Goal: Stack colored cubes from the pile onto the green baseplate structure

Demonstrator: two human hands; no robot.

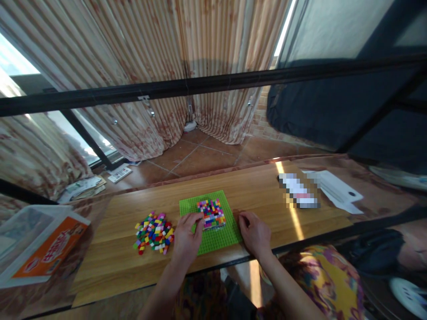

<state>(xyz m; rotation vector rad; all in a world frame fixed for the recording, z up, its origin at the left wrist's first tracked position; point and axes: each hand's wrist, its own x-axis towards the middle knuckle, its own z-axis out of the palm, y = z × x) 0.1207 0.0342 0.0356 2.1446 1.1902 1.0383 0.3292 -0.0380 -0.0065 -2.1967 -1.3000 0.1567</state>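
A: Two hands are at the green baseplate (213, 238), which lies flat near the front edge of the wooden table (253, 186). State of each?

B: Left hand (187, 235): fingers curled narrow at the left edge of the block patch (211, 213), fingertips touching its side. Whether a brick is pinched there cannot be told. Right hand (255, 233): loosely curled, empty, resting just right of the baseplate, touching or nearly touching its edge.

A: Location of the loose bricks?

B: Brick pile (154, 233), left of the baseplate, just beside the left wrist.

A: Hazards?

B: Three, by judgement. First, pressure on the patch may slide the baseplate, since the right hand does not clearly pin it down. Second, the left wrist may sweep bricks off the pile. Third, the baseplate sits close to the table's front edge; a push toward the person may tip it off.
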